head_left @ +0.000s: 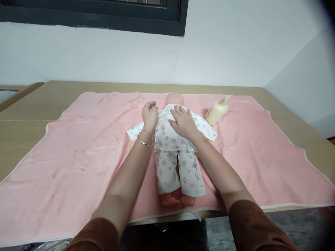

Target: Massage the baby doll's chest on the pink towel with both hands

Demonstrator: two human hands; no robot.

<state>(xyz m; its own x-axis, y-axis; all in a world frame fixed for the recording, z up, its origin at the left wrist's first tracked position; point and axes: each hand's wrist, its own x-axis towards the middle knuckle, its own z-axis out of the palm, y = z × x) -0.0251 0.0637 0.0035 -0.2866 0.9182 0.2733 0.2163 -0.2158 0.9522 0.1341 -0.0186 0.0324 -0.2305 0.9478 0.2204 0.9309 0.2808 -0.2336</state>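
Observation:
A baby doll (167,134) in a white printed top and trousers lies stretched out, its bald head pointing away from me and its bare feet toward me. No face shows on it. My right hand (183,122) rests flat on the upper torso with fingers spread. Beside the doll's shoulder on the left, my left hand (150,115) is closed with curled fingers; whatever it may hold is hidden. Two thin bangles circle my left wrist. Both sleeves (134,131) of the doll's top spread outward on the blanket.
A pink blanket (91,150) with pale edging covers much of the wooden table (34,104). To the right of the doll, a cream-coloured pump bottle (216,112) lies tilted on the blanket. A white wall (222,52) and a dark window frame (104,17) stand behind.

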